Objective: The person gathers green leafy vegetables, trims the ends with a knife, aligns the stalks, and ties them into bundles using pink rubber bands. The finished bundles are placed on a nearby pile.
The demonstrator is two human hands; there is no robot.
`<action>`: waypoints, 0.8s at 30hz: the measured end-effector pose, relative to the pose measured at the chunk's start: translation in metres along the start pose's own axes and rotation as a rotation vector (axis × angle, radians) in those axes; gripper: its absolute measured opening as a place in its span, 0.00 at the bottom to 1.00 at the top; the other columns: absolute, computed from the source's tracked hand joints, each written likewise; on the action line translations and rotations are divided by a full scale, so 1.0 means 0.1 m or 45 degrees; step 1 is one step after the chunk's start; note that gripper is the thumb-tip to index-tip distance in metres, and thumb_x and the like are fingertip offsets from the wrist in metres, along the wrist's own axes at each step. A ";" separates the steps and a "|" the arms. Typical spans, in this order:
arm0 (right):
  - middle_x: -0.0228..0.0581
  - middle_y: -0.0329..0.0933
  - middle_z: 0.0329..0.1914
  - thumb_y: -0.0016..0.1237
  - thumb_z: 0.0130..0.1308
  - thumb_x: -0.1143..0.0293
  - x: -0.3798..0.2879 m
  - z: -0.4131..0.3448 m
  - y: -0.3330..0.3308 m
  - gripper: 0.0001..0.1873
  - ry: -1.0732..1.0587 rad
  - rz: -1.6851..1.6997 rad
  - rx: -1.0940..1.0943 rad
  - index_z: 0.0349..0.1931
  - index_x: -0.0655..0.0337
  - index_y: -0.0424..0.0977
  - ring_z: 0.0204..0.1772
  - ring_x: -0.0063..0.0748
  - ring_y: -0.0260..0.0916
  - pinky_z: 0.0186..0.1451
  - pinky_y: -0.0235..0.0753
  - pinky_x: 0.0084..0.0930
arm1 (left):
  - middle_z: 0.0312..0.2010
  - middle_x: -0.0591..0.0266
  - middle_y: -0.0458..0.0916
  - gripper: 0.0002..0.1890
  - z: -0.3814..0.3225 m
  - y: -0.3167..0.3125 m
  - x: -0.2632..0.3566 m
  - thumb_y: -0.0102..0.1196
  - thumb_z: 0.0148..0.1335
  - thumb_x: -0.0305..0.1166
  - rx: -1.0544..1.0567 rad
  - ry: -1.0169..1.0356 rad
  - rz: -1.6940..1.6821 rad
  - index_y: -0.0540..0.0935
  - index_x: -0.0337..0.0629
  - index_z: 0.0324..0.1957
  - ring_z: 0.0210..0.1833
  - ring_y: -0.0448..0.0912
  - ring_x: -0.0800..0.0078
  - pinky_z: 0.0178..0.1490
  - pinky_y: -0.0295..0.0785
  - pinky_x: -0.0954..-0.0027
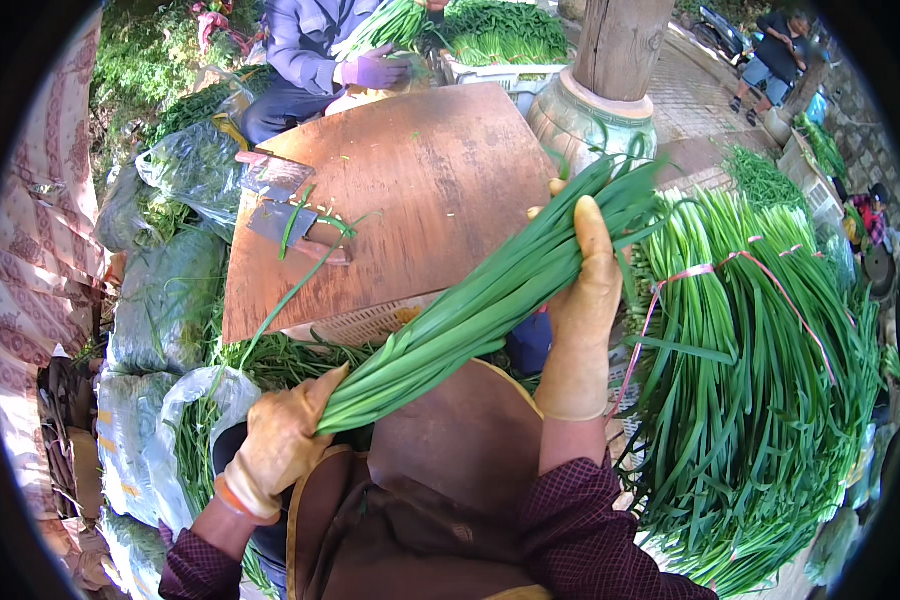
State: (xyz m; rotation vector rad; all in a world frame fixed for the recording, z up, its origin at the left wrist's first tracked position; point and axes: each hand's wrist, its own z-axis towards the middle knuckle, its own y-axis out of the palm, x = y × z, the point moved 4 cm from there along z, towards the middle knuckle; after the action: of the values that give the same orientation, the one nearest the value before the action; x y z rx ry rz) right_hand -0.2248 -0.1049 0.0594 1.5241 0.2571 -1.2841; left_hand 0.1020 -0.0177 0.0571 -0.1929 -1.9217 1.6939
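Note:
A thick bunch of garlic chives [450,315] stretches slantwise across my lap between both hands. My left hand [281,427], in a tan rubber glove, is closed around its lower end. Toward the leaf tips, my right hand [589,292] grips the bunch from below, gloved likewise. Beyond the chives is a wooden board [420,195]. Two cleavers lie at its left side, one blade [276,176] behind the other blade [281,223]. A loose chive leaf [292,292] hangs over the board's near left edge.
Tied chive bundles [750,360] are heaped at my right. Plastic bags of greens [169,300] line the left. A wooden post on a stone base [592,124] stands behind the board. Across from me sits a person in purple gloves [379,69], beside a white crate [510,75] of chives.

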 end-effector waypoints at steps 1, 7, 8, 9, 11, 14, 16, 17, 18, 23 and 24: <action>0.42 0.83 0.38 0.50 0.71 0.61 -0.01 0.05 -0.11 0.24 -0.065 -0.080 0.024 0.60 0.70 0.73 0.39 0.32 0.79 0.45 0.80 0.31 | 0.39 0.53 0.85 0.32 -0.21 -0.02 -0.06 0.65 0.56 0.32 -0.040 0.030 0.034 0.74 0.47 0.66 0.38 0.84 0.50 0.41 0.79 0.54; 0.40 0.85 0.43 0.48 0.77 0.69 0.00 0.10 -0.65 0.25 -0.002 -0.427 -0.068 0.69 0.69 0.64 0.35 0.20 0.81 0.34 0.75 0.11 | 0.44 0.55 0.86 0.35 -1.14 -0.12 -0.47 0.68 0.50 0.29 -0.404 -0.334 -0.177 0.76 0.51 0.64 0.41 0.85 0.53 0.44 0.80 0.59; 0.39 0.85 0.43 0.48 0.77 0.69 0.01 0.09 -0.68 0.23 -0.009 -0.435 -0.088 0.68 0.69 0.66 0.35 0.20 0.82 0.34 0.75 0.11 | 0.43 0.55 0.86 0.36 -1.22 -0.17 -0.52 0.69 0.49 0.28 -0.346 -0.333 -0.109 0.76 0.51 0.64 0.40 0.85 0.53 0.44 0.80 0.59; 0.39 0.85 0.43 0.48 0.77 0.69 0.03 0.07 -0.71 0.22 0.000 -0.468 -0.045 0.67 0.69 0.67 0.35 0.20 0.82 0.35 0.76 0.12 | 0.42 0.55 0.86 0.37 -1.29 -0.19 -0.56 0.69 0.47 0.28 -0.288 -0.333 -0.042 0.76 0.50 0.64 0.39 0.85 0.53 0.43 0.80 0.59; 0.38 0.86 0.42 0.48 0.77 0.68 0.08 0.01 -0.70 0.17 0.055 -0.514 -0.115 0.61 0.66 0.75 0.37 0.20 0.81 0.39 0.77 0.14 | 0.35 0.56 0.83 0.40 -1.39 -0.18 -0.63 0.69 0.43 0.26 -0.345 -0.303 0.208 0.76 0.50 0.65 0.34 0.83 0.53 0.39 0.78 0.58; 0.36 0.86 0.40 0.51 0.76 0.65 0.13 -0.14 -0.66 0.13 0.150 -0.641 -0.296 0.51 0.64 0.80 0.41 0.22 0.81 0.46 0.77 0.19 | 0.32 0.57 0.80 0.43 -1.46 -0.15 -0.68 0.68 0.40 0.24 -0.336 -0.247 0.365 0.75 0.50 0.66 0.29 0.81 0.54 0.35 0.76 0.56; 0.34 0.85 0.38 0.52 0.76 0.63 0.13 -0.24 -0.67 0.12 0.176 -0.722 -0.359 0.44 0.63 0.82 0.40 0.21 0.80 0.45 0.76 0.19 | 0.32 0.57 0.80 0.43 -1.49 -0.16 -0.68 0.68 0.40 0.24 -0.301 -0.244 0.353 0.75 0.49 0.65 0.29 0.81 0.55 0.35 0.76 0.57; 0.32 0.84 0.37 0.53 0.76 0.63 0.13 -0.28 -0.68 0.12 0.166 -0.758 -0.392 0.41 0.63 0.82 0.38 0.19 0.78 0.44 0.74 0.19 | 0.32 0.57 0.80 0.42 -1.50 -0.16 -0.70 0.68 0.40 0.24 -0.324 -0.292 0.365 0.75 0.49 0.65 0.29 0.81 0.55 0.34 0.76 0.57; 0.31 0.84 0.37 0.53 0.75 0.63 0.13 -0.32 -0.69 0.12 0.171 -0.759 -0.418 0.40 0.63 0.82 0.38 0.17 0.76 0.44 0.73 0.18 | 0.31 0.57 0.80 0.42 -1.52 -0.17 -0.68 0.68 0.40 0.24 -0.306 -0.238 0.365 0.75 0.48 0.65 0.29 0.81 0.54 0.34 0.76 0.57; 0.32 0.84 0.38 0.47 0.78 0.65 0.16 -0.46 -0.67 0.13 0.321 -0.899 -0.527 0.41 0.64 0.83 0.41 0.18 0.76 0.49 0.74 0.19 | 0.32 0.56 0.80 0.43 -1.57 -0.12 -0.71 0.68 0.40 0.24 -0.348 -0.257 0.411 0.75 0.48 0.66 0.29 0.81 0.53 0.34 0.77 0.56; 0.31 0.84 0.40 0.48 0.77 0.66 0.15 -0.50 -0.63 0.13 0.333 -0.883 -0.593 0.43 0.65 0.83 0.43 0.17 0.76 0.51 0.73 0.20 | 0.32 0.56 0.80 0.43 -1.56 -0.10 -0.72 0.68 0.40 0.24 -0.356 -0.258 0.419 0.74 0.49 0.66 0.29 0.81 0.52 0.34 0.77 0.55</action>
State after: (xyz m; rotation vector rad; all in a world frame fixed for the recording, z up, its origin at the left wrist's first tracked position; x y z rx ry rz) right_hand -0.2355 -0.0464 0.0035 1.2216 1.2506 -1.4016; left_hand 0.2418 0.0821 0.0503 -0.4835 -2.3841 1.6914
